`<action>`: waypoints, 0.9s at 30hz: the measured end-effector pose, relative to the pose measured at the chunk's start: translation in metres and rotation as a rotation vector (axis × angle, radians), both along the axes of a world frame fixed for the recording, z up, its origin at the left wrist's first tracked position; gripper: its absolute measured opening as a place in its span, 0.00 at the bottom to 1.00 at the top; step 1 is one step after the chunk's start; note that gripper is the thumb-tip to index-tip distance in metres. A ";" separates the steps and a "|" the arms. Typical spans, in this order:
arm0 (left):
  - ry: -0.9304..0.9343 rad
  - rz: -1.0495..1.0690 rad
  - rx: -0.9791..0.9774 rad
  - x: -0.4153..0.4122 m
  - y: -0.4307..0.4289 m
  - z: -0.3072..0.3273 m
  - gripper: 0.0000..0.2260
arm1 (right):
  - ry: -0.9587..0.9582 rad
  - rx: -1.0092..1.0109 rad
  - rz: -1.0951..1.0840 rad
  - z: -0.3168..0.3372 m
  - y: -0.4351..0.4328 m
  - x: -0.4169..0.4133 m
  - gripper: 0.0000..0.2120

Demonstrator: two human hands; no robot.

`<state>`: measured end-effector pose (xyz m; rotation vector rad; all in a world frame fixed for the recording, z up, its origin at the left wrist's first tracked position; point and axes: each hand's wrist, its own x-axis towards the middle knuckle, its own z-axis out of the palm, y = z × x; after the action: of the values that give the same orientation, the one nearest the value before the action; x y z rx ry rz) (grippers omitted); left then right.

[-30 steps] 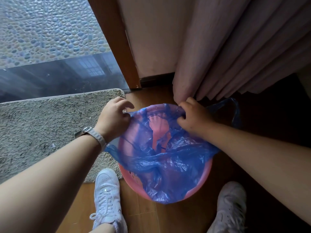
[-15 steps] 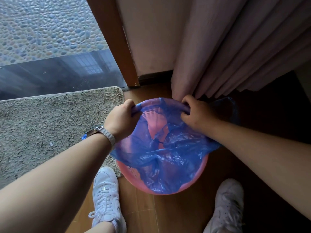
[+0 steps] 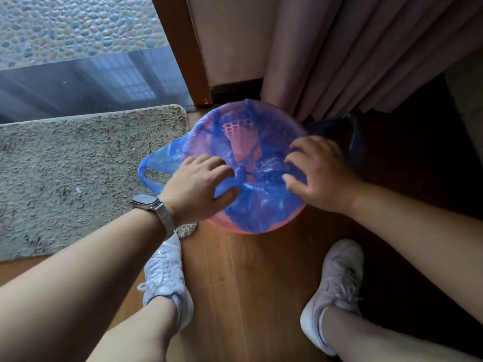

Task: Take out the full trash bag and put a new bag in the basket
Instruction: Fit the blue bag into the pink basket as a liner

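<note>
Progress, judged from your head camera, is well past halfway. The pink basket (image 3: pixel 220 223) stands on the wood floor (image 3: pixel 248 283) between the rug (image 3: pixel 78 165) and the curtain (image 3: pixel 339 48), and a thin blue bag (image 3: pixel 261 205) sits inside it. No rubbish shows through the plastic and no full bag is in view, so the removal looks done.

The bag's mouth is stretched over the far rim. One handle loop (image 3: pixel 146 176) hangs outside on the rug side. At the near side the plastic is bunched across the opening and part of the pink rim is bare.

Your left hand (image 3: pixel 198 186) lies over the near-left part of the basket, thumb and fingers pinching a gathered fold of the bag. Your right hand (image 3: pixel 318 173) rests on the plastic at the right with bent fingers; you cannot tell whether it grips or only presses.

What is left, I judge: spread the bunched plastic, pull it over the near rim, and push the liner down.
</note>
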<state>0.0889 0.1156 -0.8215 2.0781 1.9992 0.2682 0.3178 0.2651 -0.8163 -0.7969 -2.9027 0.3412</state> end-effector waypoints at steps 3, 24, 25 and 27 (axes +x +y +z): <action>0.007 -0.035 -0.223 0.020 -0.010 0.005 0.34 | -0.202 -0.102 0.132 0.011 -0.022 0.007 0.26; 0.110 -0.218 -0.016 -0.004 -0.009 0.007 0.07 | -0.057 -0.110 0.317 0.001 -0.023 0.015 0.05; 0.120 -0.258 -0.010 -0.008 -0.014 0.011 0.09 | -0.069 -0.088 0.351 0.004 -0.022 0.018 0.03; 0.135 -0.331 0.004 -0.014 -0.026 0.019 0.11 | -0.076 -0.053 0.401 0.009 -0.022 0.027 0.05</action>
<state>0.0752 0.0898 -0.8023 2.4405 1.6823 0.0719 0.3451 0.2432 -0.8075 -0.2295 -3.1247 0.4322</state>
